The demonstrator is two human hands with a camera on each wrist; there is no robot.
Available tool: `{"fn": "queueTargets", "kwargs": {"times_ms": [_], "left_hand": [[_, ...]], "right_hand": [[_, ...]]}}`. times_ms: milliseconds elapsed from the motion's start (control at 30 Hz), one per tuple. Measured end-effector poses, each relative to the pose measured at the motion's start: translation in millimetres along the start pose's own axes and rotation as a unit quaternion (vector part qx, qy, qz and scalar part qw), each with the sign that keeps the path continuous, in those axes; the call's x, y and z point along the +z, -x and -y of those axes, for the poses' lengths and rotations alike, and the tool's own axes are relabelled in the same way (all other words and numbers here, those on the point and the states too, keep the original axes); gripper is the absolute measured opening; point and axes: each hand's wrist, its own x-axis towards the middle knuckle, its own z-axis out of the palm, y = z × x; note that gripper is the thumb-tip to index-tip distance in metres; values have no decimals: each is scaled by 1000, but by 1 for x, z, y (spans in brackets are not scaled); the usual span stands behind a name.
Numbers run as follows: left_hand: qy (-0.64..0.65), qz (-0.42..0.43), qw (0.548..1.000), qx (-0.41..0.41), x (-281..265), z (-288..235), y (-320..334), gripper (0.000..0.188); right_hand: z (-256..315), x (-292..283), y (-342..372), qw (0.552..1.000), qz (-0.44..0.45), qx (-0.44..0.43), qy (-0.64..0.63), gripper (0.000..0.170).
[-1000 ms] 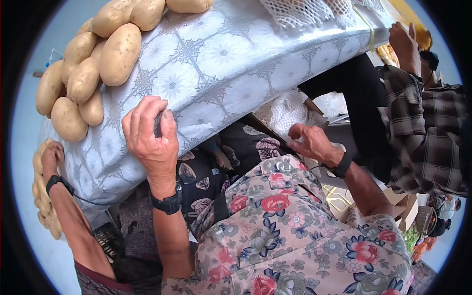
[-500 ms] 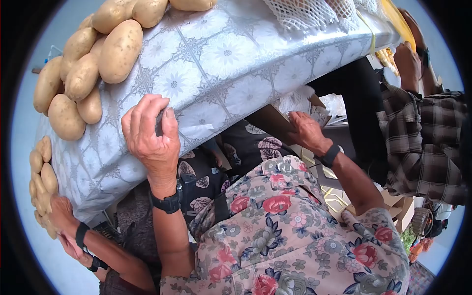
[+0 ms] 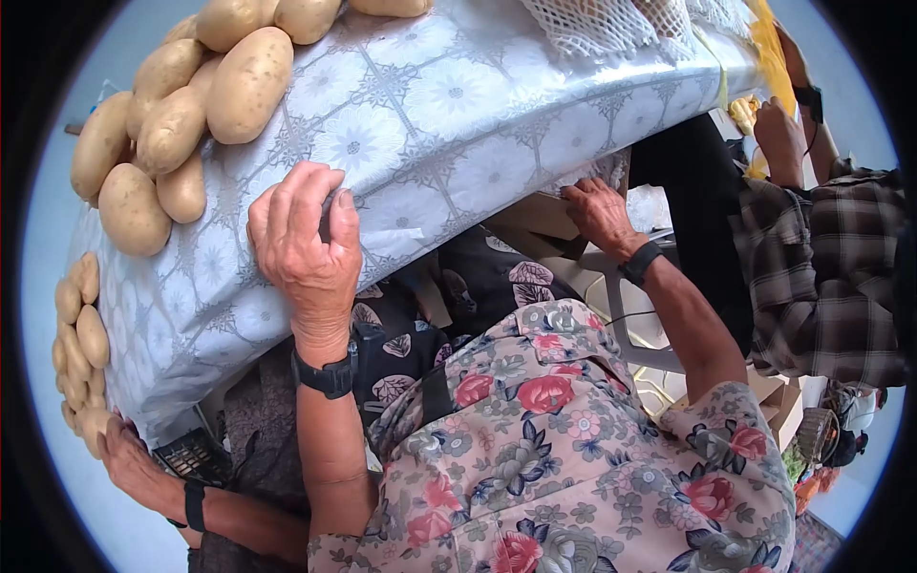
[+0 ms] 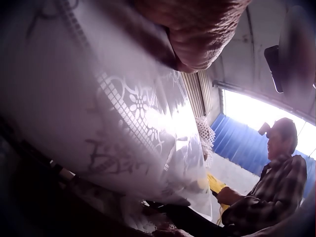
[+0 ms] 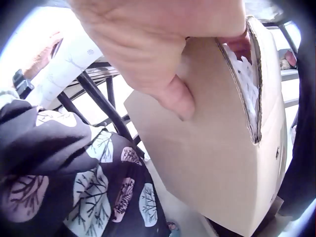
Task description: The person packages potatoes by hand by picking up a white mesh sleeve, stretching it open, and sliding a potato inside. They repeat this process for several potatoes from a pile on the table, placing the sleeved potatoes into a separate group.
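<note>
My left hand (image 3: 310,234) rests at the near edge of the table, its fingers loosely bent over the patterned tablecloth (image 3: 458,91) and holding nothing. To its upper left lies a pile of potatoes (image 3: 250,86) on the cloth. Under the table's edge, my right hand (image 3: 604,215) grips the wall of a cardboard box (image 5: 207,158). In the right wrist view its thumb (image 5: 180,98) presses the outside, while the other fingers reach over the rim into the box. White foam netting (image 5: 244,79) shows inside the narrow opening.
White foam netting (image 3: 592,24) lies at the table's far side. Another person's hand (image 3: 134,463) is beside a second potato row (image 3: 91,334) at left. A person in a plaid shirt (image 3: 821,277) holds yellow netting (image 3: 772,53) at right. Chair bars (image 5: 106,101) stand behind the box.
My right hand has gone from hovering by the box to gripping it, and the box has shifted and tilted toward the table. My left hand stays put. The neighbour's hands at left have moved.
</note>
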Motion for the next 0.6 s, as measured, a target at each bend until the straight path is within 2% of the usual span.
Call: {"fn": "queueTargets", "kwargs": {"times_ms": [67,167,267,433,533,600], "left_hand": [[3,3,1000,-1,-1,0,1,24],[3,-5,1000,4,0,1,1,24],[-4,-5,1000,3,1,0,1,14],[-9,4,1000,7,1,2,1,15],[-11,6,1000,12,2,2,-1,15],[-12,8,1000,14,2,3,-1,15]], "right_hand": [[-6,5,6,998,25,28,-42,24],[0,16,6,998,6,10,-63,25],[19,19,-6,997,5,-26,-75,26],[25,40,-33,988,-45,-109,-99,24],[25,42,-53,987,13,-35,-155,25],[23,51,-62,991,5,-51,-124,29]]}}
